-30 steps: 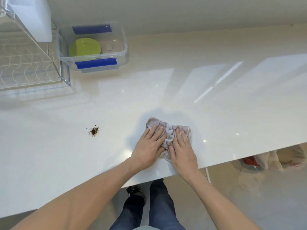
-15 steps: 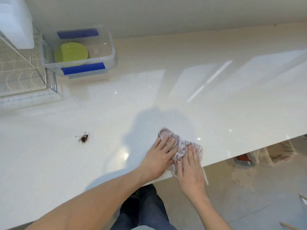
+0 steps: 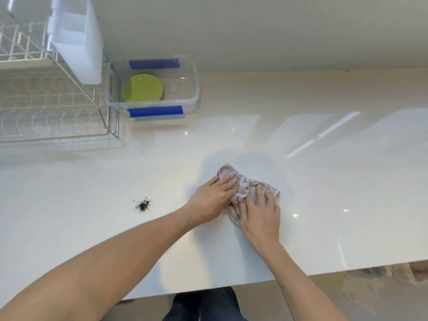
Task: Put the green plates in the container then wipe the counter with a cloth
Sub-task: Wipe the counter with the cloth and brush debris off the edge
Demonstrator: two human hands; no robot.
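A glossy white bench runs across the view against a pale wall, with bright window reflections on its right half and a strip of floor showing below its near edge. At the back left stands a clear container with blue clips on its near and far rims; its long axis runs left to right along the wall. Green plates lie flat in its left half, faces up. How many are stacked cannot be told. Just left of the container is a wire dish rack with a white plastic holder hung on its corner.

Nearer the front edge, a crumpled pale grey cloth lies on the bench, its long axis slanting from far left to near right. The left hand presses on the cloth's far-left end, fingers flat, spread slightly and pointing right and away. The right hand presses on the near-right end, fingers flat and pointing away. Neither grip pinches the cloth; both palms bear down on it, thumbs close together at the bunched middle.

A small heap of dark brown crumbs sits on the bench to the left of the hands, apart from the cloth.
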